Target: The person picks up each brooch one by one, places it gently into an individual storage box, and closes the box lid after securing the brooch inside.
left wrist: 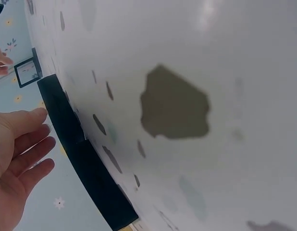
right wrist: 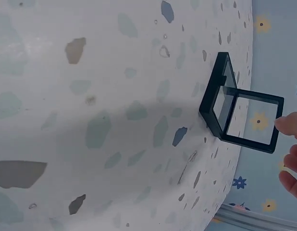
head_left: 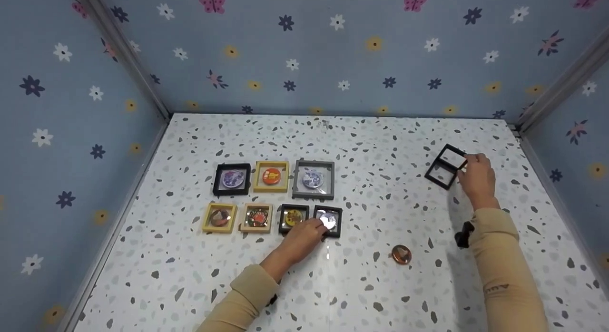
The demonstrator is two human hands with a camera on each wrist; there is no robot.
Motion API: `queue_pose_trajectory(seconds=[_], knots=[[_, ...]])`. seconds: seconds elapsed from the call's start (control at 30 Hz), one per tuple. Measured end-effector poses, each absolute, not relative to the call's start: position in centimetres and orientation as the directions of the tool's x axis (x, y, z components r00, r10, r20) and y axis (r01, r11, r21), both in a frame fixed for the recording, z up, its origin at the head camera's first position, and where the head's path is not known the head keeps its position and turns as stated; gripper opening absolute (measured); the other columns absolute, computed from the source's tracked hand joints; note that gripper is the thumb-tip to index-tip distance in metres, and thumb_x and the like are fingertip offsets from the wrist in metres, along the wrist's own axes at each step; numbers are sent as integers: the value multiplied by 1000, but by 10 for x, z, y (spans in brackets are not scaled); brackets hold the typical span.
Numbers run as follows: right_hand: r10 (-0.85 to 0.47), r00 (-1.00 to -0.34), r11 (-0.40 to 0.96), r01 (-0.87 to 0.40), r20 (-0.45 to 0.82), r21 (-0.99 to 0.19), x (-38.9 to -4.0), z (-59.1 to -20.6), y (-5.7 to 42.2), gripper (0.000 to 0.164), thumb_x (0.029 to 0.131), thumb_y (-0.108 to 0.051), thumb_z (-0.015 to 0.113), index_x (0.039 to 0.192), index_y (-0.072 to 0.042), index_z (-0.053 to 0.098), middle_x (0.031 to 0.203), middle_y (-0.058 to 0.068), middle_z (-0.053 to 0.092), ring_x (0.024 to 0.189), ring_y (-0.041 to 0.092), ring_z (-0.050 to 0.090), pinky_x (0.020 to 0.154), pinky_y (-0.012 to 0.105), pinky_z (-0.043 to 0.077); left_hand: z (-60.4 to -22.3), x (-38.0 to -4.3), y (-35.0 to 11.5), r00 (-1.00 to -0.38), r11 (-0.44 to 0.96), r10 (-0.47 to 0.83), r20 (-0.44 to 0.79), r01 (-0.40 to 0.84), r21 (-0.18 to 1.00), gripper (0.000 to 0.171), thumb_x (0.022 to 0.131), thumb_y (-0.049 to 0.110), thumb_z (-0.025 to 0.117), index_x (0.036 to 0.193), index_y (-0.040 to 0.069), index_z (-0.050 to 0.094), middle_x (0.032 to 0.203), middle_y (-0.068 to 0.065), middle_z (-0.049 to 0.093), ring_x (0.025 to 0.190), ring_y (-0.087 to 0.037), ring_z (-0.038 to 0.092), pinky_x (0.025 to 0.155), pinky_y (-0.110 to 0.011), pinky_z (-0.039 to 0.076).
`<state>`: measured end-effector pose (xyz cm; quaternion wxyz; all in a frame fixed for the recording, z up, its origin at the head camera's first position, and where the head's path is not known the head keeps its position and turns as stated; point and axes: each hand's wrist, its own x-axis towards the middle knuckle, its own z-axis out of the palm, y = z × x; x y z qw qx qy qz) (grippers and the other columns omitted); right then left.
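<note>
In the head view my right hand [head_left: 477, 180] is at a black display frame [head_left: 442, 175] that stands unfolded like a book at the right. The right wrist view shows my thumb [right wrist: 289, 124] at the edge of its raised clear panel [right wrist: 256, 120], pinching it; the other fingers are curled below. My left hand [head_left: 302, 239] lies over the near edges of two black frames, at the right end of the front row. One frame holds a shiny badge [head_left: 328, 219], the other a yellow badge [head_left: 293, 218]. Its fingers [left wrist: 35, 149] are loosely extended beside the frames' dark sides [left wrist: 86, 154].
A loose round orange-brown badge [head_left: 401, 254] lies on the speckled table [head_left: 361, 284] between my arms. Behind the front row stand a black frame [head_left: 231, 192], a yellow frame [head_left: 271, 190] and a larger grey frame [head_left: 314, 196], each with a badge. Blue flowered panels [head_left: 314, 51] enclose the table.
</note>
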<state>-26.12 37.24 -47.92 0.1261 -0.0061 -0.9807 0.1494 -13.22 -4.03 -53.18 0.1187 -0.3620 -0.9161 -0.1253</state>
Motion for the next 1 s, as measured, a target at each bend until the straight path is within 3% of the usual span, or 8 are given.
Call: queue_pose_trajectory(seconds=[0.47,0.7,1.0], knots=[[104,-993,937,80,52,-340,-273,-480,384,66,85,-7,55,135,11,16,131,35,20,115,51,25,90,58,28,-529,-122,-17,-733,677,596,330,679,284,19,81,13,61,98,6,63,96,-5,60,91,-17,55,83,-27,43],[105,-994,930,105,-21,-353,-278,-480,379,69,87,-8,52,137,9,8,134,35,13,116,52,22,91,58,27,-525,-116,6,-748,676,618,241,662,322,31,82,20,62,109,5,58,108,-7,55,100,-18,53,88,-25,40],[111,-993,917,119,-43,-380,-286,-484,375,65,87,-2,50,137,8,10,134,35,14,118,52,20,94,58,23,-522,-110,48,-685,626,722,96,707,329,51,83,28,60,126,7,45,128,-8,44,118,-18,41,96,-25,33]])
